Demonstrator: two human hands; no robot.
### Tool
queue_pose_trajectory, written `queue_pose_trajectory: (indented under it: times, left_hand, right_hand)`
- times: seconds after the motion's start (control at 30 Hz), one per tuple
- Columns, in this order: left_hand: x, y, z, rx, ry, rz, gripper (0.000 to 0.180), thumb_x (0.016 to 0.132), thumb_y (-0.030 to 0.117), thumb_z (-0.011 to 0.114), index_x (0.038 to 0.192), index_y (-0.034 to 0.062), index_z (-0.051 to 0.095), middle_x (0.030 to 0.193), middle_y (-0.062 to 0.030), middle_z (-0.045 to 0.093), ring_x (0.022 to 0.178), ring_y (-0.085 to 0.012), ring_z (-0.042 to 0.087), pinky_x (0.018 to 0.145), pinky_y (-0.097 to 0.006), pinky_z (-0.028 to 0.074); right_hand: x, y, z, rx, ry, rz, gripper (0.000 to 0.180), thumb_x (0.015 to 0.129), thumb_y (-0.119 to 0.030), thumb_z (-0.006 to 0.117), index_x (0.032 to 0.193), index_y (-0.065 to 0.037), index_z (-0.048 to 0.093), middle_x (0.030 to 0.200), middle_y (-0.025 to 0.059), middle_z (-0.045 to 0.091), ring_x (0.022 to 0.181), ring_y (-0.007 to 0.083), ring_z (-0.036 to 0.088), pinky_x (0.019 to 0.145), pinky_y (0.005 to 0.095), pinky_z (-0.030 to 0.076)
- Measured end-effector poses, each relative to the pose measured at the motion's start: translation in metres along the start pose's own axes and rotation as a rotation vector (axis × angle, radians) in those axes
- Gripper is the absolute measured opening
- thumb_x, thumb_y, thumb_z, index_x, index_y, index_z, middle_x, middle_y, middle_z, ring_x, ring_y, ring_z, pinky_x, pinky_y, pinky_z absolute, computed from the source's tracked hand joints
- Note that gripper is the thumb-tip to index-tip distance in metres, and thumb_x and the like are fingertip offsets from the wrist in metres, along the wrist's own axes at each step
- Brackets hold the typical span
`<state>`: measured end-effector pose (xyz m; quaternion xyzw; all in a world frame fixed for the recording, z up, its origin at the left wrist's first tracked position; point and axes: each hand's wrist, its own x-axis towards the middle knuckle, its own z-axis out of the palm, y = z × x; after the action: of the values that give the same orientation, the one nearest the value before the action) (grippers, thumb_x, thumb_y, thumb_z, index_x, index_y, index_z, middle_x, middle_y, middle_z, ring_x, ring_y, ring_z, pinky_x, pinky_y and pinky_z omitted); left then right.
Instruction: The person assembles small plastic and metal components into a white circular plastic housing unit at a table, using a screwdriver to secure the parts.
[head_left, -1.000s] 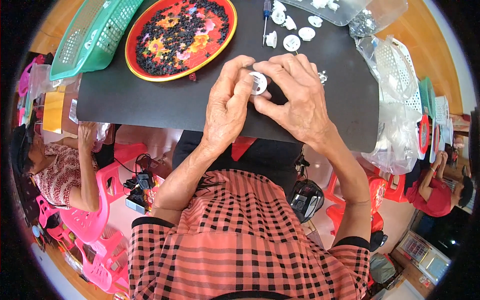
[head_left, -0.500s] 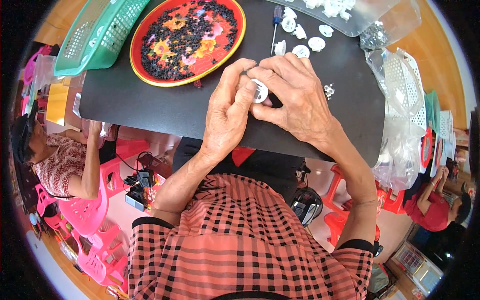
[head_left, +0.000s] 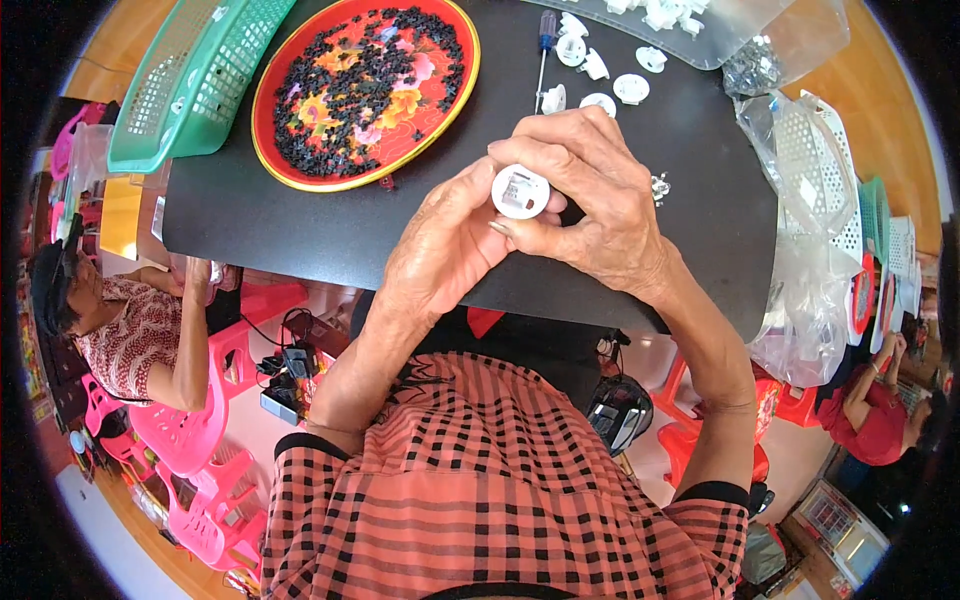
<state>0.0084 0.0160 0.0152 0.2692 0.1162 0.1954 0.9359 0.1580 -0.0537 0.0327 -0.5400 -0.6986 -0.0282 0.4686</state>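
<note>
A white round plastic part (head_left: 516, 196) with a slotted middle and a small brown spot sits between my hands, just above the near side of the dark table. My right hand (head_left: 600, 195) grips it, forefinger along its upper edge and thumb below. Against its left side my left hand (head_left: 440, 235) is curled, thumb side touching the rim; its other fingers are largely hidden behind the part. Beyond my right knuckles lie several similar white parts (head_left: 631, 89) and a screwdriver (head_left: 547, 32) with a dark blue handle. Small shiny pieces (head_left: 660, 188) lie right of my right hand.
A red tray (head_left: 262, 125) with a yellow rim holds many tiny black pieces. Beside it stands a green basket (head_left: 140, 155). Clear plastic bags (head_left: 800, 320) hang at the table's right edge. One person (head_left: 150, 335) sits at left, another (head_left: 868, 415) at far right.
The white part has turned so its slotted face shows more fully. My left thumb has moved off that face to its left edge. The view has shifted slightly.
</note>
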Motion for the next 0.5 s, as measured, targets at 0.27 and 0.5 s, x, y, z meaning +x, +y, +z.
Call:
queue_pose_trajectory:
  times: [0.27,0.5]
  left_hand:
    - [-0.0025,0.0019,-0.0052,0.100,-0.059,0.004,0.040,0.094,0.031,0.049,0.113,-0.0048,0.050,0.103,-0.0158,0.059,0.094,-0.0202,0.060,0.083,-0.030,0.050]
    - [0.0006,-0.0005,-0.0092,-0.036,-0.013,0.096,0.034,0.095,0.023,0.047,0.115,-0.0047,0.049,0.106,-0.0179,0.059,0.089,-0.0191,0.060,0.079,-0.029,0.051]
  right_hand:
    - [0.0008,-0.0019,-0.0051,0.019,-0.116,0.040,0.048,0.056,-0.011,0.075,0.103,-0.005,0.064,0.099,0.0072,0.060,0.086,0.0225,0.056,0.076,0.0325,0.045]
    - [0.0018,-0.0064,-0.0031,0.122,0.041,0.059,0.050,0.062,-0.011,0.074,0.109,-0.007,0.061,0.092,0.0028,0.061,0.079,0.0190,0.056,0.073,0.0321,0.042]
